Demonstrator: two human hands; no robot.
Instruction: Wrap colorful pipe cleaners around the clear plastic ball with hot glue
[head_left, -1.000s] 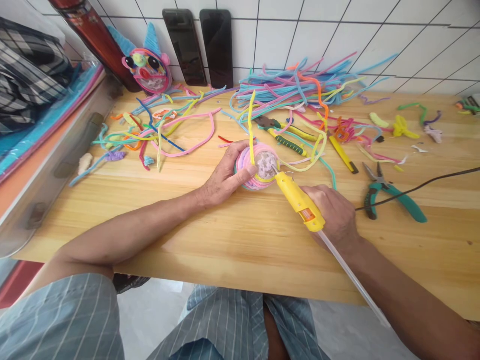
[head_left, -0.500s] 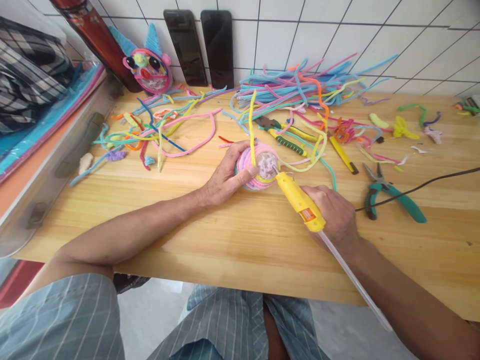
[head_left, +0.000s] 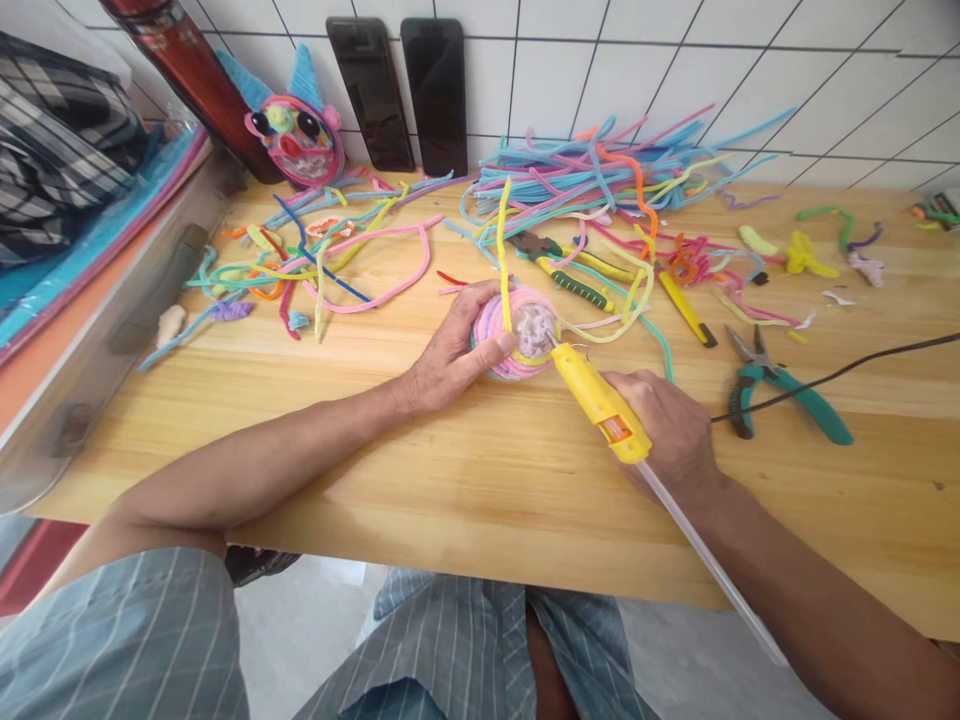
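Note:
My left hand (head_left: 457, 350) is wrapped round the left side of a round craft piece (head_left: 491, 318) coiled from pink and purple fuzzy stems, its thumb on the face near a pale centre. A yellow stem (head_left: 503, 240) stands up from the piece, and its lower part curves along the edge of the centre. In my right hand (head_left: 664, 425) is a yellow glue gun (head_left: 600, 400) with a long clear glue stick (head_left: 712, 560) out of its back. The nozzle touches or nearly touches the right edge of the pale centre.
Behind my hands lie a pile of coloured stems (head_left: 555, 185), green-yellow pliers (head_left: 577, 287) and a yellow cutter (head_left: 686, 308). Teal pliers (head_left: 810, 400) with a black cord (head_left: 862, 362) across them lie right. Two phones (head_left: 435, 100) and a horned figure (head_left: 304, 145) stand at the back.

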